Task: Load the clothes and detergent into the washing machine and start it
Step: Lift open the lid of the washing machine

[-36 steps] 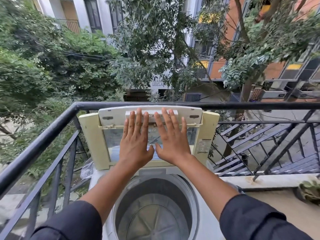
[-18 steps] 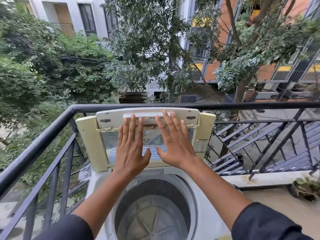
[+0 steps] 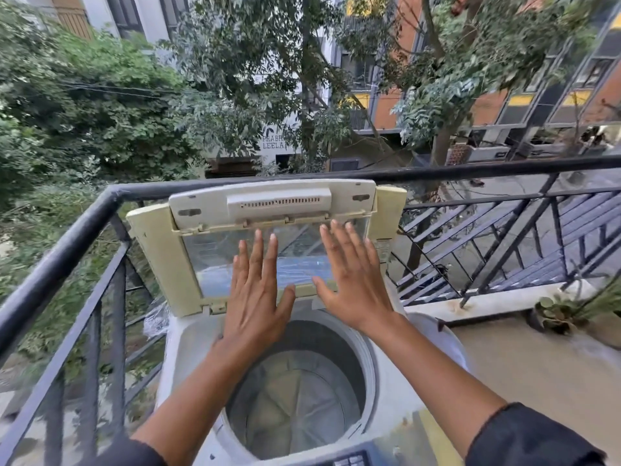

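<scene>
Two hands were stretched out over the washing machine [image 3: 188,358], a white top-loader that stood on a balcony, tight against the black railing [image 3: 67,250] at its back and left. Its lid [image 3: 272,210] stood folded upright at the rear of the machine, a yellowed frame around a clear window, leaning toward the railing's top bar. The left hand [image 3: 257,297] was held with palm forward in front of the lower part of the lid's window, its fingers [image 3: 255,250] straight and close together, thumb spread to the side, gripping nothing. The right hand [image 3: 353,284] was just beside it to the right, in the same pose, its fingers [image 3: 339,243] straight and slightly fanned, reaching higher up the window and holding nothing. Whether the palms actually touched the lid could not be told. Both forearms were bare, with dark sleeves [image 3: 534,435] pushed back near the elbows.

Below the hands the round drum [image 3: 295,395] lay open, and only its grey metal wall and the ridged plate at the bottom showed inside it. A strip of the control panel [image 3: 349,460] with dark buttons showed at the machine's near edge. Crumpled clear plastic [image 3: 154,321] sat between the machine's left side and the railing. To the right of the machine, well apart from it, a potted plant [image 3: 554,311] stood on the balcony floor by a low ledge. Beyond the railing were trees [image 3: 235,79] and apartment buildings [image 3: 504,105].
</scene>
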A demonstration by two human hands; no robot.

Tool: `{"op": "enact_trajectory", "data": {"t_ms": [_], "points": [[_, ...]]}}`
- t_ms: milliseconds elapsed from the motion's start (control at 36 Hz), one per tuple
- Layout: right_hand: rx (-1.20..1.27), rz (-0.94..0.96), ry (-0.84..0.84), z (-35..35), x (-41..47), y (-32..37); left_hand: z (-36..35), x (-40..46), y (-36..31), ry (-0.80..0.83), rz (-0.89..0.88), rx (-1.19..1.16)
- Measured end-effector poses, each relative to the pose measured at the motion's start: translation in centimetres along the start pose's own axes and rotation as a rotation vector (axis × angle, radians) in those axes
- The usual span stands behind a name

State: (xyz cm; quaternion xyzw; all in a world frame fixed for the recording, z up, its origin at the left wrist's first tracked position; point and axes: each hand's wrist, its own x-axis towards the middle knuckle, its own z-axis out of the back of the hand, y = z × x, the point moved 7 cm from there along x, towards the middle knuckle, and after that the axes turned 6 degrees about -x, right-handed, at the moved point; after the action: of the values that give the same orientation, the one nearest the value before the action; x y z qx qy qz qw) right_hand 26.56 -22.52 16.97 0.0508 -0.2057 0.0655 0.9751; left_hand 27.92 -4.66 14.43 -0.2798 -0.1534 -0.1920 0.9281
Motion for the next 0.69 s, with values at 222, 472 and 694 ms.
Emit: {"op": "enact_trajectory", "data": {"t_ms": [222, 472, 694], "points": [[0.014, -0.176, 0.042, -0.6, -4.7, -1.0, -3.0, -1.6, -0.5, 0.199, -0.057, -0.105], [0.04, -0.316, 0.099, -1.2, -9.6, -5.1, -7.0, -2.6, -4.3, 0.374, -0.098, -0.151], [0.111, -0.386, 0.203, -3.1, -12.6, -12.7, -12.2, -1.8, -9.7, 0.482, -0.108, -0.215]]}}
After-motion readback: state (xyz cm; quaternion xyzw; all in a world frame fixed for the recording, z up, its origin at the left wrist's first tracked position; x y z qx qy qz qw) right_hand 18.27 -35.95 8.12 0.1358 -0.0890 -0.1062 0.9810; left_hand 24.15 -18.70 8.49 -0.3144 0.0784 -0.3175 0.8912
